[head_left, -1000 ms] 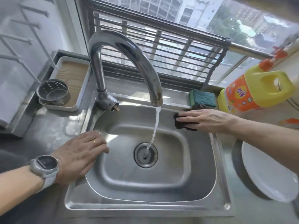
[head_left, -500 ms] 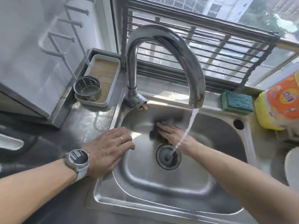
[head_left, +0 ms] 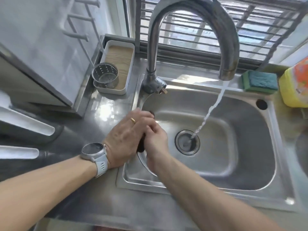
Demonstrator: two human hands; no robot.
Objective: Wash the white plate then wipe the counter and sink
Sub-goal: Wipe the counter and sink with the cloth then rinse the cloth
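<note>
My right hand (head_left: 155,140) reaches into the steel sink (head_left: 233,165) and holds a dark cloth (head_left: 141,147) against the sink's left wall, fingers curled on it. My left hand (head_left: 126,135), with a ring and a watch, lies over the sink's left rim with its fingers stretched across the cloth and the right hand's fingers. Only dark edges of the cloth show between the hands. Water runs from the curved tap (head_left: 191,9) into the drain (head_left: 187,142). The white plate is out of view.
A green-blue sponge (head_left: 260,82) and a yellow detergent bottle (head_left: 295,87) sit at the back right. A white tray (head_left: 130,64) holding a perforated steel cup (head_left: 105,75) stands back left on the wet steel counter (head_left: 103,110). A window grille runs behind the tap.
My right hand has swept the cloth from the sink's back right rim through the basin to the left wall. It now meets my left hand, which stays on the left rim.
</note>
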